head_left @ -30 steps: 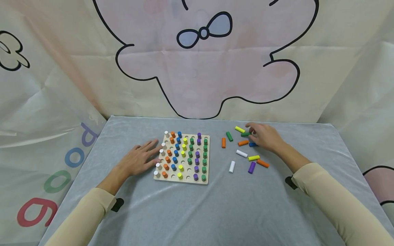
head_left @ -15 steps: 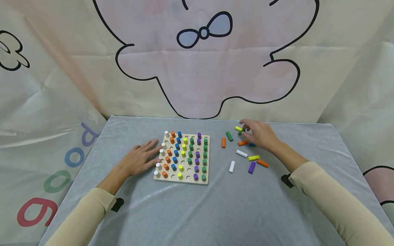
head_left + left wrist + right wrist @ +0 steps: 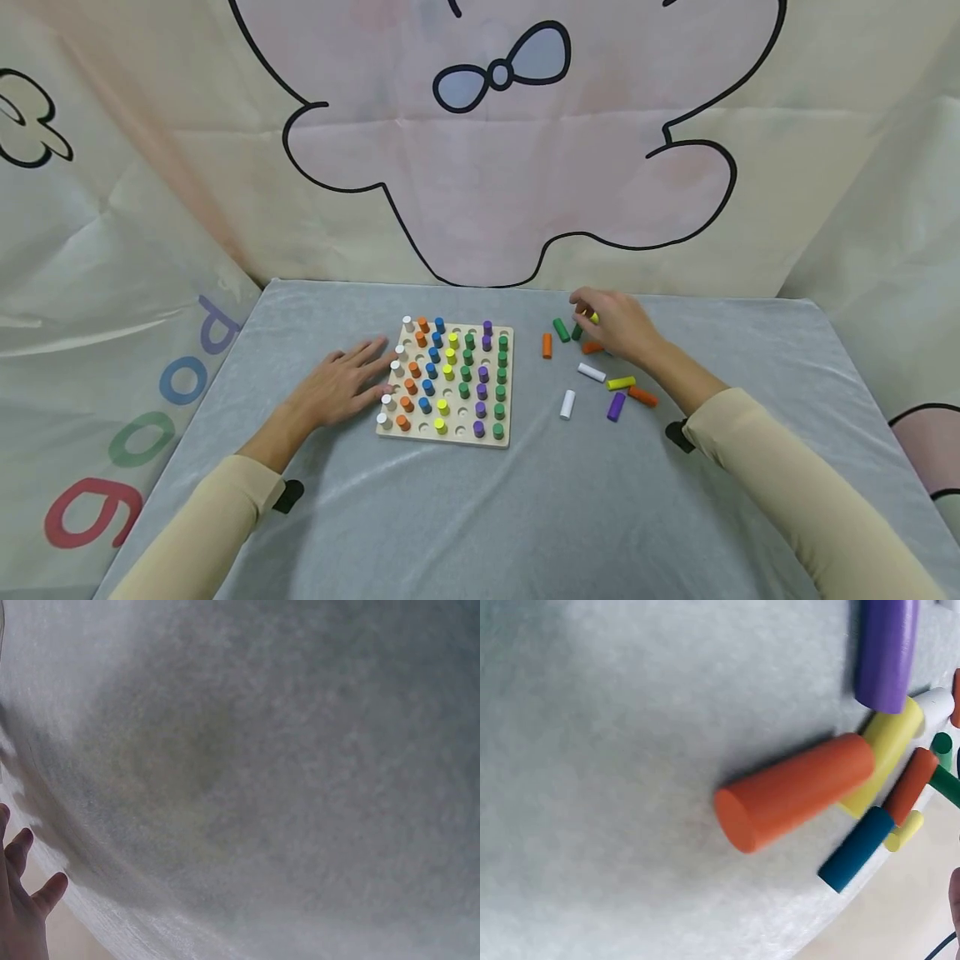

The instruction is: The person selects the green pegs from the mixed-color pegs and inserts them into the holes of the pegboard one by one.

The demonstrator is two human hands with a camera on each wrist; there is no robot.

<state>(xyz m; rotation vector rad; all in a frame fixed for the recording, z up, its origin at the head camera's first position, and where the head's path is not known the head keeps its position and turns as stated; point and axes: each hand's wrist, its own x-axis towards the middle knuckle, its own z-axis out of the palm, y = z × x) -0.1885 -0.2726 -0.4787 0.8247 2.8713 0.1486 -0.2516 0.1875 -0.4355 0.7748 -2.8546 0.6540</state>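
In the head view, a pegboard [image 3: 450, 441] with rows of white, orange, blue, yellow, green and purple pegs stands left of centre; some holes hold no peg. My left hand [image 3: 339, 387] lies with fingers spread, fingertips touching the board's left edge. In the left wrist view only part of that hand [image 3: 26, 919] shows. My right hand [image 3: 618, 323], at the back right, pinches a green peg [image 3: 577, 331] between thumb and fingers, which partly cover it. Behind the fingers a yellow peg [image 3: 595, 317] peeks out. Another green peg [image 3: 561, 330] lies left of the fingertips.
Loose pegs lie on the grey cloth nearer me: an orange peg [image 3: 547, 346], white pegs [image 3: 567, 405], a purple peg [image 3: 616, 407], a yellow peg [image 3: 620, 383] and another orange peg [image 3: 642, 397]. In the right wrist view a blue peg [image 3: 856, 849] lies among them. A printed curtain [image 3: 480, 192] hangs behind.
My right hand has moved left and slightly back, taking the green peg with it, off its spot beside the yellow peg. The left hand stays put; the head view has shifted slightly.
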